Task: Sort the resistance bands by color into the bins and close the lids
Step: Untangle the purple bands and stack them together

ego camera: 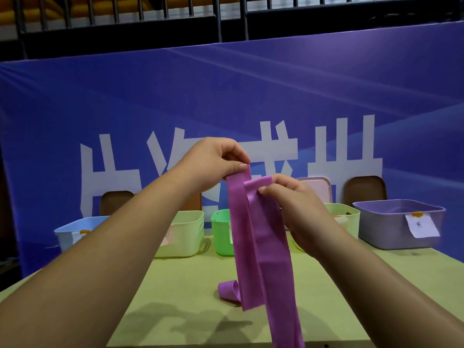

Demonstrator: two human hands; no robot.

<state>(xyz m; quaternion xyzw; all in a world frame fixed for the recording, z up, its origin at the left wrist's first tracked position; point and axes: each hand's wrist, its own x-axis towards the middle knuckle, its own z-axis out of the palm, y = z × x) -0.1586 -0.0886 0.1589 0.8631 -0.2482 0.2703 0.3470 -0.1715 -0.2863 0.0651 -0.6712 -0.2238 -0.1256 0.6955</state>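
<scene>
We hold the purple resistance band (263, 234) up in the air above the middle of the table (175, 297), folded into hanging strips. Its near tail runs down out of view, and one curled end rests on the tabletop just left of the strips. Our left hand (216, 162) pinches the top end between thumb and forefinger, the other fingers curled in. Our right hand (296, 204), just below and to the right, grips a fold of the band between thumb and fingers. Along the far edge stands a row of open bins: a light blue bin (67, 234) at far left, a pale yellow-green bin (188, 229), a green bin (221, 234) partly hidden behind the band, another pale bin (346, 214) behind our right hand, and a lavender bin (381, 229) at far right, which we judge the likeliest match. The paper labels are too small to read, so a wrong bin is one risk. A pink lid (317, 189) and a brown lid (365, 188) lean against the blue banner (150, 96) behind. The long loose tail could drag, catch on a rim or hang over an edge and stop a lid from seating, and the light pinches could let the slick, stretchy band slip and unfold.
</scene>
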